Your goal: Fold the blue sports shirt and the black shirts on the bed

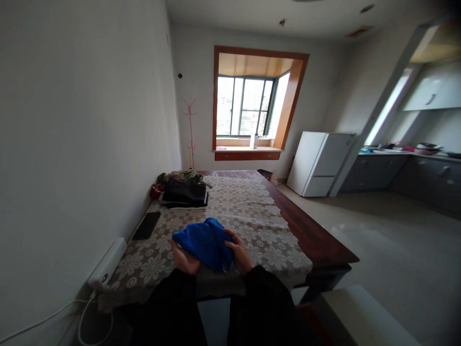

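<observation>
A bundled piece of blue cloth (pixel 203 242), perhaps a garment, is held between my two hands over the near side of the table. My left hand (pixel 185 259) supports it from the left and below, with part of the fingers hidden under the fabric. On the other side, my right hand (pixel 239 250) grips its right edge, thumb and fingers pressed on the cloth. Small pale lettering or a mark shows near its lower right corner. Beneath lies a flowered tablecloth (pixel 252 211) on a dark reddish wooden table (pixel 317 240).
A pile of folded dark clothes (pixel 185 192) sits at the table's far left. Nearer are a black phone (pixel 146 226) and a white device (pixel 108 262) with a cable by the wall. A pale stool or bench (pixel 363 312) stands at right, a white fridge (pixel 317 161) beyond.
</observation>
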The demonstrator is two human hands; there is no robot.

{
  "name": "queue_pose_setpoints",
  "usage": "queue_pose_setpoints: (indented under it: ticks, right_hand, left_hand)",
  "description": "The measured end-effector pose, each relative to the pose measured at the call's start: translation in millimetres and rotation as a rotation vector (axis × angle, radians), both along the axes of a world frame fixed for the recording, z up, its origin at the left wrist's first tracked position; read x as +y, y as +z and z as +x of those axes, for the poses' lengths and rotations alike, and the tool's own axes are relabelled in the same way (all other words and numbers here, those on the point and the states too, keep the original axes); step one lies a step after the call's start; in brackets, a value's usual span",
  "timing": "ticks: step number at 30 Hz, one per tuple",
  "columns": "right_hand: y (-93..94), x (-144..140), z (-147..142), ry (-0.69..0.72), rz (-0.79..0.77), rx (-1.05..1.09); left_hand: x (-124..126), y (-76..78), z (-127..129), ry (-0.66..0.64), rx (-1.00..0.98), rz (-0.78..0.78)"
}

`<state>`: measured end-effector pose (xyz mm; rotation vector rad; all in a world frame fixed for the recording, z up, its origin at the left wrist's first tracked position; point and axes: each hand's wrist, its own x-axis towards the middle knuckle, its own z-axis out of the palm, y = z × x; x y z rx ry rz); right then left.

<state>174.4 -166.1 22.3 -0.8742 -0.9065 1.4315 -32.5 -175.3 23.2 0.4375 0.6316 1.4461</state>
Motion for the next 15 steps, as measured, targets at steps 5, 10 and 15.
queue_pose_setpoints:
  ticks: [5,10,15]
  right_hand:
    - [-14.8,-30.4,33.8,-0.452,0.209,-0.195]
    - [-51.7,-89.5,54.2,-0.460,0.129,0.049]
    - [-50.3,-105.6,76.3,-0.361,-0.008,0.144]
  left_hand:
    - [-40.3,9.4,-13.8,0.152,-0.218,-0.059]
    - [-84.1,-8.7,-26.5,0.243,-0.094,-0.136]
    - [-93.9,-13.6,-48.2,0.256,0.128,-0.236]
